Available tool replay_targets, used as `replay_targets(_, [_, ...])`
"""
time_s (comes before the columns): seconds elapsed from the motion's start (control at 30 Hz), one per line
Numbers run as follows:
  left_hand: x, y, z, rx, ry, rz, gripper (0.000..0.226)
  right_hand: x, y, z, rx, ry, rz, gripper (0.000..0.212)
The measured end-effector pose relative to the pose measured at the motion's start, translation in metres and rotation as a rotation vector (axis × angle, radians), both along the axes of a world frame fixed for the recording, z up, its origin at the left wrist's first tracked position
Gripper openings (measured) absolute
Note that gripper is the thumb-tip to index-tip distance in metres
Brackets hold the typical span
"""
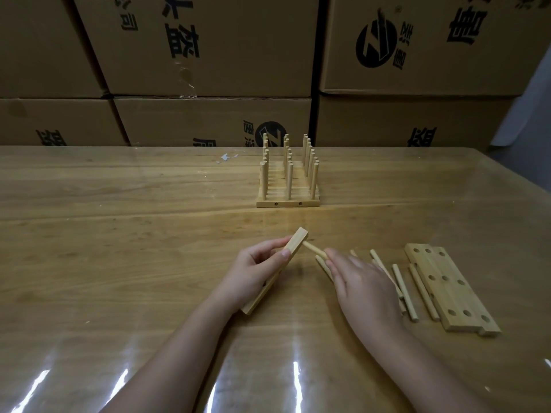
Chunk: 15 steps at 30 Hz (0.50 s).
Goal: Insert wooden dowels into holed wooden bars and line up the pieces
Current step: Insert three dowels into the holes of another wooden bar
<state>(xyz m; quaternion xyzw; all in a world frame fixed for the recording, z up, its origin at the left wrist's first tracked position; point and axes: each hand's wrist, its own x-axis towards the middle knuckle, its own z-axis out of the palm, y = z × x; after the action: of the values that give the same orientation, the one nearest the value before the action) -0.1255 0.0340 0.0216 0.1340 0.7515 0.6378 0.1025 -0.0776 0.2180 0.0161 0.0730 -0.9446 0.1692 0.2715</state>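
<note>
My left hand [253, 271] grips a holed wooden bar [293, 245], tilted on its edge with its far end raised. A dowel [403, 249] sticks out of the bar's side near that raised end. My right hand [362, 281] pinches the dowel's free end with its fingertips, palm down over several loose dowels [404, 289]. To the right lie three flat holed bars [447, 287] side by side. Farther back stands a row of finished bars [287, 201] with upright dowels in them.
The wooden table [119, 234] is covered by a glossy clear sheet with glare near me. Stacked cardboard boxes [208, 55] form a wall behind the table's far edge. A small scrap of white tape [225, 157] lies near the back.
</note>
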Motion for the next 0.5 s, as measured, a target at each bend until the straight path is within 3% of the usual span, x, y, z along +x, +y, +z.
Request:
replay_targets(0.33, [-0.008,-0.005,-0.01,-0.017,-0.015,-0.038,0.037,-0.003,0.004,-0.01,-0.274,-0.152,0.048,0.026])
replay_targets(0.5, [-0.007,-0.005,-0.008,0.027,-0.03,-0.058,0.036,-0.005,0.005,-0.011,-0.303,-0.192,0.061,0.026])
